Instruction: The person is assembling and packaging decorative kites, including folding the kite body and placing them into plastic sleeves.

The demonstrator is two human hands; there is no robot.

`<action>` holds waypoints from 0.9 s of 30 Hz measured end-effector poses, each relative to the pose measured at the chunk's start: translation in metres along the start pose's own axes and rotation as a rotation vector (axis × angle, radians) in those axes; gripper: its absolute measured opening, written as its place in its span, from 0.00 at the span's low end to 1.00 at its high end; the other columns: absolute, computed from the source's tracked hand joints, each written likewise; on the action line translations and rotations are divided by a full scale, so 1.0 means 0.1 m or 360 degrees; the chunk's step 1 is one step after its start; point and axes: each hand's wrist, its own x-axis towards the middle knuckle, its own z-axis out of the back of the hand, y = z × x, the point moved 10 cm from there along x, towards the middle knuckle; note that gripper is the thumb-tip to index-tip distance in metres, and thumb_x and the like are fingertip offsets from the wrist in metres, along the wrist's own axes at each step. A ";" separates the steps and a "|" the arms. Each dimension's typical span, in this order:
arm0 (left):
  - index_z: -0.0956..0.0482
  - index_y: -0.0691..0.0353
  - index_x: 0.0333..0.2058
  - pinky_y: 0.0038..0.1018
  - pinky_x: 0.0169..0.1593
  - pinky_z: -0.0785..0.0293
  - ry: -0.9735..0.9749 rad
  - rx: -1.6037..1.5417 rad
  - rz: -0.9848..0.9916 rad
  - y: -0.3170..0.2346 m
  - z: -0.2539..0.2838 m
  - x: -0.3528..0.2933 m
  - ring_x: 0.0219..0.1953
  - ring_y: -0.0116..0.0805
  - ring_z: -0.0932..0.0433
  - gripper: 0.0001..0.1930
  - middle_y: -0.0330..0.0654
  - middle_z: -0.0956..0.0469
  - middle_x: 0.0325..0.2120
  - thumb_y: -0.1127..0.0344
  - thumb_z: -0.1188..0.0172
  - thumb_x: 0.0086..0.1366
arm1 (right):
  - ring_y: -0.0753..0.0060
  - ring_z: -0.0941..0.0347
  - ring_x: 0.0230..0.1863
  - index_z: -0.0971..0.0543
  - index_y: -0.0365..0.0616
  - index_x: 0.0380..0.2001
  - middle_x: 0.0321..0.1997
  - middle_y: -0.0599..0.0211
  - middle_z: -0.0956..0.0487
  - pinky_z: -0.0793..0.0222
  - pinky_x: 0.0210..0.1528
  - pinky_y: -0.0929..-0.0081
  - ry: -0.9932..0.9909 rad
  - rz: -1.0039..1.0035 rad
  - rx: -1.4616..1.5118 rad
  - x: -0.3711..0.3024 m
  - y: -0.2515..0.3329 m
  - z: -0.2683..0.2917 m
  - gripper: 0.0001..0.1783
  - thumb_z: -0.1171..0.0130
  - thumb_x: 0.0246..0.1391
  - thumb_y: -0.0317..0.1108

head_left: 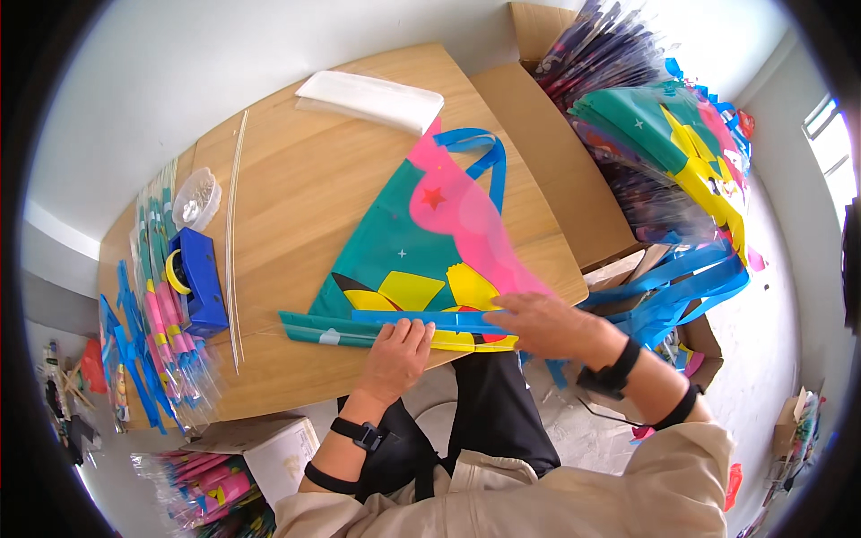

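A thin plastic kite point(386, 238) in green, pink and yellow lies across the table's near edge, its pink tip pointing away from me. Its near side is folded into a narrow roll, with a flat blue ribbon point(386, 316) along it. A looped part of blue ribbon point(491, 161) sticks out beside the pink edge. My left hand point(399, 359) grips the rolled edge with curled fingers. On the right end of the roll, my right hand point(534, 325) is closed on the kite and ribbon; its fingertips are partly hidden.
White folded sheets point(368, 97) lie at the table's far side. To the left are thin rods point(236, 251), a blue tape dispenser point(202, 282), a tub point(197, 199) of small white pieces and sleeved rolled kites point(161, 309). A cardboard box point(547, 161) with kites stands right, near hanging blue ribbons point(691, 273).
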 end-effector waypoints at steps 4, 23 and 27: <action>0.24 0.68 0.43 0.33 0.39 0.30 0.0011 0.0042 -0.0020 0.00 -0.04 -0.02 0.36 0.39 0.30 0.15 0.42 0.29 0.31 0.70 0.43 0.56 | 0.50 0.24 0.49 0.24 0.38 0.49 0.45 0.50 0.21 0.29 0.51 0.64 0.0059 -0.0239 0.0888 -0.32 -0.30 0.64 0.24 0.35 0.47 0.31; 0.21 0.68 0.36 0.38 0.41 0.27 0.0220 -0.0598 0.0294 0.03 0.04 -0.01 0.37 0.47 0.26 0.11 0.47 0.26 0.29 0.78 0.45 0.52 | 0.59 0.27 0.55 0.30 0.38 0.54 0.52 0.55 0.24 0.33 0.60 0.58 -0.1127 -0.0972 0.4032 0.04 0.42 -1.22 0.25 0.43 0.62 0.44; 0.22 0.68 0.37 0.36 0.41 0.29 0.0055 -0.0348 0.0233 -0.08 0.13 -0.06 0.37 0.44 0.28 0.12 0.45 0.27 0.30 0.74 0.45 0.53 | 0.58 0.28 0.55 0.31 0.43 0.52 0.52 0.58 0.25 0.32 0.58 0.54 -0.1464 -0.1191 0.4124 0.05 0.20 -1.27 0.20 0.44 0.62 0.40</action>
